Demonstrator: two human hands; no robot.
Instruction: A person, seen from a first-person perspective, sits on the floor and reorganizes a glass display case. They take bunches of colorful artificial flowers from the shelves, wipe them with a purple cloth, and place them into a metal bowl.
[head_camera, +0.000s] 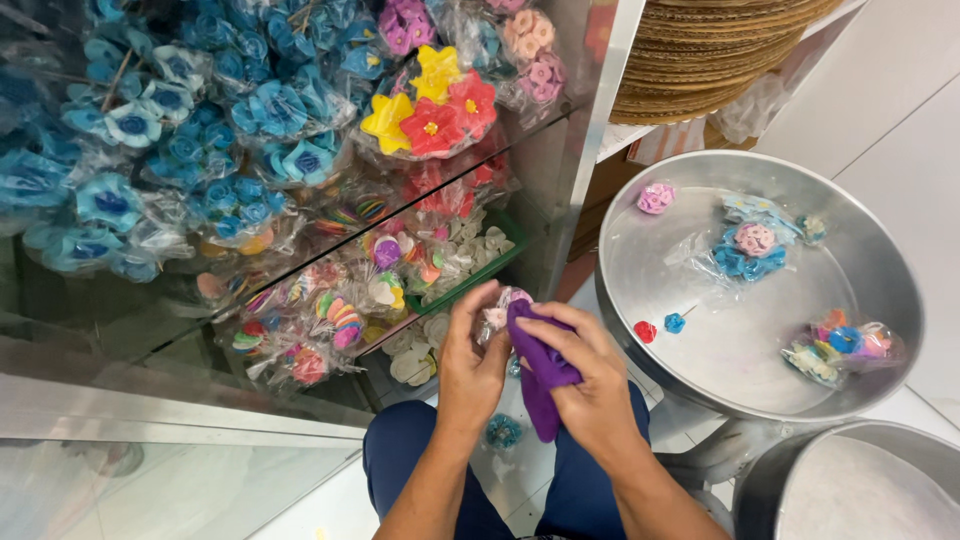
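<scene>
My left hand (470, 365) grips a small clear packet of pink and white flower pieces (497, 312). A purple cloth (540, 365) is bunched in my right hand (590, 385) and pressed against that packet. Both hands meet above my knees in dark blue trousers (410, 450), in front of a glass display case (250, 250). Behind the glass lie many plastic packets of blue flowers (150, 130), plus red and yellow ones (430, 110) and striped multicoloured ones (330, 310).
To my right stands a big round metal tray (880, 260) with a pink flower (656, 197), a blue-and-pink packet (750, 245), a mixed-colour packet (840, 345) and two loose small pieces (660, 327). A second metal basin (850, 485) sits lower right. Stacked woven trays (710, 50) fill the shelf above.
</scene>
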